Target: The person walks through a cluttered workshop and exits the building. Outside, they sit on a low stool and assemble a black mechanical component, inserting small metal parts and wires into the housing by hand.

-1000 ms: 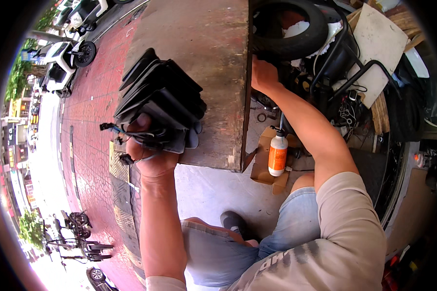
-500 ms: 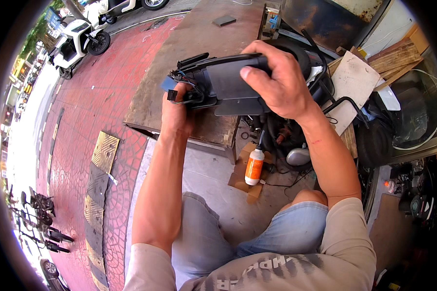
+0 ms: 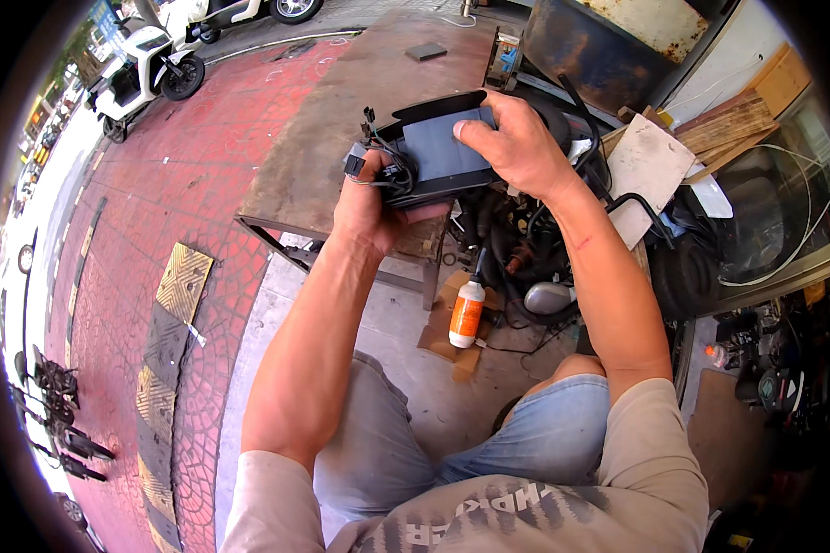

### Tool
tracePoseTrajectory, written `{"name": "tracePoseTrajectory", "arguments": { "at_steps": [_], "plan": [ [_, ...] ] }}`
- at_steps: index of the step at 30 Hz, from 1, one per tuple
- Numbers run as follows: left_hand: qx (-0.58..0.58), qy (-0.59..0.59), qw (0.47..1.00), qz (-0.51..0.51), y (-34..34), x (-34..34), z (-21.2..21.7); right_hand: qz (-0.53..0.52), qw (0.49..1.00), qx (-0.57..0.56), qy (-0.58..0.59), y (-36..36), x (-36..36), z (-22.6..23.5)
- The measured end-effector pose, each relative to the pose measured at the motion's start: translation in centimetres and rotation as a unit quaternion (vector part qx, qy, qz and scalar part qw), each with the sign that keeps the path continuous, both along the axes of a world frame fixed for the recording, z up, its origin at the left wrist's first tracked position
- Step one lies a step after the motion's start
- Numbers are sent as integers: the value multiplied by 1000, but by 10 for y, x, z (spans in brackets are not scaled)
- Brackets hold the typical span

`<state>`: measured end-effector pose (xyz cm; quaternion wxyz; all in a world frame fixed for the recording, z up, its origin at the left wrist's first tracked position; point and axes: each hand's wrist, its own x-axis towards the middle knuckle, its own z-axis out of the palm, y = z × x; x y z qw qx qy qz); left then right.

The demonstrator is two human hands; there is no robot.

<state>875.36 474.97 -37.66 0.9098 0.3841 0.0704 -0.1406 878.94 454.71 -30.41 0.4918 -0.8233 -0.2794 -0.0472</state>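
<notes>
Both hands hold up a dark plastic housing (image 3: 438, 149) with a flat grey panel on the side towards me. My left hand (image 3: 367, 210) is closed round its left end, the thumb by a bundle of black wires (image 3: 395, 175). A square black connector (image 3: 354, 164) stands out beside that thumb. At the housing's right end, my right hand (image 3: 528, 152) grips the edge, thumb lying on the grey panel and the other fingers hidden behind. The housing is tilted above the near edge of a brown workbench (image 3: 327, 138).
A white bottle with an orange label (image 3: 467, 315) stands on cardboard (image 3: 433, 339) below the bench. Right of it lie dark hoses and a grey rounded part (image 3: 550, 297). Wooden boards (image 3: 724, 129) lean at the right. A small dark plate (image 3: 426, 52) rests on the bench.
The housing has turned, so its grey panel faces me more and its lower flap no longer shows. My left hand has moved right, closer to my right hand. Both still grip the housing.
</notes>
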Motion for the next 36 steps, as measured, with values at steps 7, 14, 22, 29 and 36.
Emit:
{"name": "tracePoseTrajectory", "arguments": {
  "at_steps": [7, 14, 22, 29, 36],
  "plan": [
    [13, -3, 1000, 22, -13, 1, -7, -44, 995, -40, -76, 4, -1, 0],
    [-23, -24, 999, -33, -10, -8, 8, -57, 994, -70, -67, -7, 9, -19],
    [18, 16, 998, 54, -32, -12, 10, -175, 947, -264, -61, 16, -34, 10],
    [-40, -30, 992, 114, -35, -11, 12, -159, 918, -364, 9, 16, -38, 28],
    [33, -162, 970, 180, -20, -9, -14, -82, 913, -400, -14, 39, -30, 7]
  ]
}}
